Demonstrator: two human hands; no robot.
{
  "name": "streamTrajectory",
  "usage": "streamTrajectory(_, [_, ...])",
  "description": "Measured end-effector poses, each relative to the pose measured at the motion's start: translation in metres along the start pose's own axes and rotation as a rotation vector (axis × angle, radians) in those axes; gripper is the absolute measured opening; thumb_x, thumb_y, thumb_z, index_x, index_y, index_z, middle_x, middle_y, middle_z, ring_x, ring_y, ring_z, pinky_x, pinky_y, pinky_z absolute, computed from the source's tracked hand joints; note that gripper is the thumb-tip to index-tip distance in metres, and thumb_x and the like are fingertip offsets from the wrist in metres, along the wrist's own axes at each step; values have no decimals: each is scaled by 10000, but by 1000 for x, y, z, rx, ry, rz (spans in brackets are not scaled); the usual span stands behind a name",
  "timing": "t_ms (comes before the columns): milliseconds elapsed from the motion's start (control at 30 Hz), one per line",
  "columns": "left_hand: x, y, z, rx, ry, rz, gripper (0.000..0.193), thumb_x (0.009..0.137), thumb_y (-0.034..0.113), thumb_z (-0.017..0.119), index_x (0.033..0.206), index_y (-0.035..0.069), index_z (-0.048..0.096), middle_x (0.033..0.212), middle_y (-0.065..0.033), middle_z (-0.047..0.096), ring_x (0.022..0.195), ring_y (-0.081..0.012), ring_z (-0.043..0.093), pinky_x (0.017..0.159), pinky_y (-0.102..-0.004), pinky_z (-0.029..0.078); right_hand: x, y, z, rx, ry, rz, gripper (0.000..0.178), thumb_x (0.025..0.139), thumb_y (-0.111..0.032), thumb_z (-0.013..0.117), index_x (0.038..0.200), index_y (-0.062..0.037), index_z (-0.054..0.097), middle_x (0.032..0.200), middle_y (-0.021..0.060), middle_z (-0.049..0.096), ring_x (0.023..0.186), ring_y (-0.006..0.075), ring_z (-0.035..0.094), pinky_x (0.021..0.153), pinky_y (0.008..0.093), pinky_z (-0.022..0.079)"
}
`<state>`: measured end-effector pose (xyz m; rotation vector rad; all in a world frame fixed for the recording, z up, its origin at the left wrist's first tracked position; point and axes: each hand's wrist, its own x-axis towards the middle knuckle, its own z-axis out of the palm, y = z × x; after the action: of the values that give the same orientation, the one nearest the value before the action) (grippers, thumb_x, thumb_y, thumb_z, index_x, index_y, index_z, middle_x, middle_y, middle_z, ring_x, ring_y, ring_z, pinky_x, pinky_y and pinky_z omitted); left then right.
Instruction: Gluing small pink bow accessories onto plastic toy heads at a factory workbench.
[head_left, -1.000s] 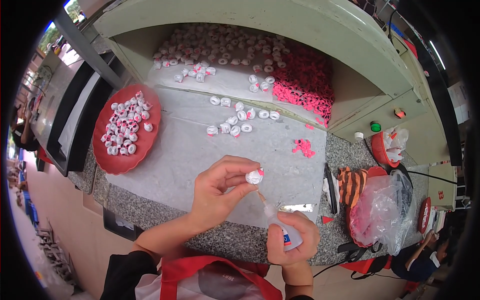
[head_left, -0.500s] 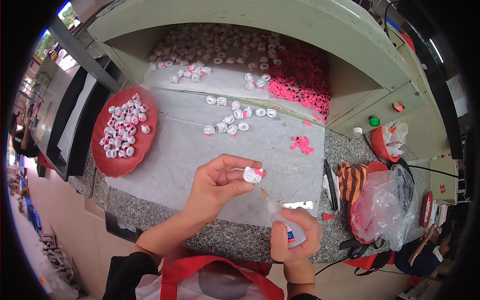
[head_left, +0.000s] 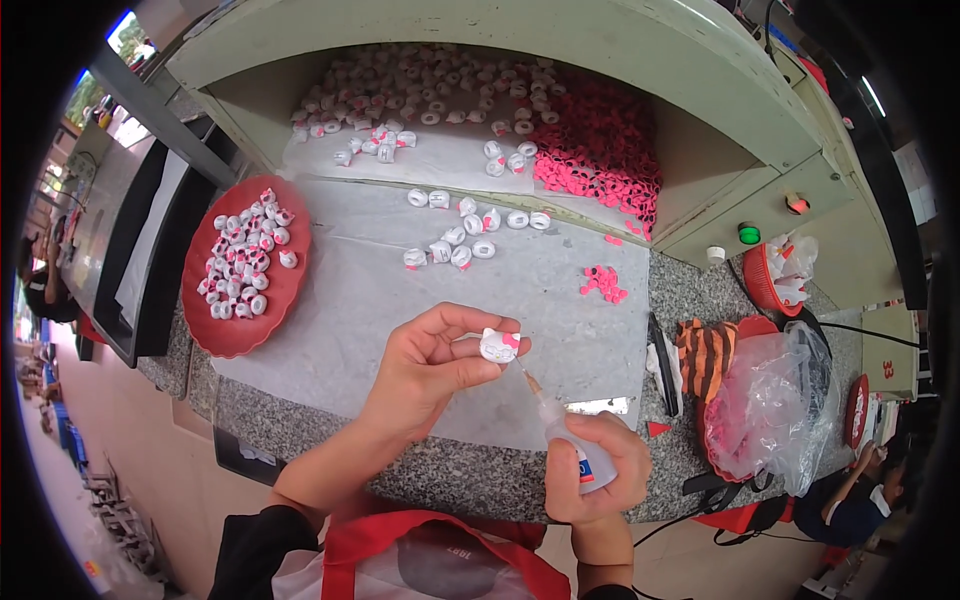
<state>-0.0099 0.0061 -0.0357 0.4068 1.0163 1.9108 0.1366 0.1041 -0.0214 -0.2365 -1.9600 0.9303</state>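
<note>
Between the thumb and fingers of my left hand (head_left: 425, 360) is a small white cat-head figurine (head_left: 499, 346) with a pink bow, its face turned up toward me. My right hand (head_left: 600, 468) is wrapped round a translucent squeeze bottle (head_left: 590, 462) with a blue label. The bottle's thin needle tip (head_left: 528, 375) points up and left, close to the figurine's lower right edge; I cannot tell whether it touches. Beyond my hands, several white heads (head_left: 455, 236) lie on the paper sheet (head_left: 350, 300), with a small heap of pink pieces (head_left: 603, 284) to their right.
A red plate (head_left: 225, 330) full of finished-looking heads stands at left. The green shelf (head_left: 480, 30) behind holds heaps of heads and pink pieces (head_left: 590, 160). At right are a black-handled tool (head_left: 662, 365), striped cloth (head_left: 705, 358), plastic bag (head_left: 780, 400) and red basket (head_left: 765, 285). A person (head_left: 850, 510) sits farther right.
The figurine has turned so that its face shows more fully, and it sits slightly higher and left. The bottle has shifted slightly right, its tip still near the figurine.
</note>
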Motion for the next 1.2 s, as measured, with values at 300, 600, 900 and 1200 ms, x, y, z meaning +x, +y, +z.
streamTrajectory(300, [2,-2,0,6,-5,-30,340,712,-99,584,1031,-10,509,1069,-163,556,1002,-295,552,883,-380,435,3,-4,0,9,-45,18,262,608,22,627,861,12,559,657,83,592,417,144,481,391,237,379])
streamTrajectory(600, [3,-6,-19,51,16,7,338,706,-111,581,1023,-14,513,1025,-130,577,968,-259,573,857,-350,447,25,26,-21,330,120,995,233,692,-46,563,903,49,547,712,84,579,538,167,537,509,251,453])
streamTrajectory(900, [-7,-21,-19,138,69,-31,315,710,-124,562,1002,-16,518,996,-101,582,930,-232,589,820,-298,456,50,125,13,-860,-306,586,263,693,-182,631,860,19,600,721,199,613,662,324,609,617,372,468])
streamTrajectory(1200, [-7,-26,-7,155,47,-83,314,716,-121,560,1007,-14,515,983,-98,585,915,-202,592,804,-263,458,20,103,2,-755,-253,539,209,677,-175,651,811,-17,624,751,153,613,628,297,590,598,360,465])
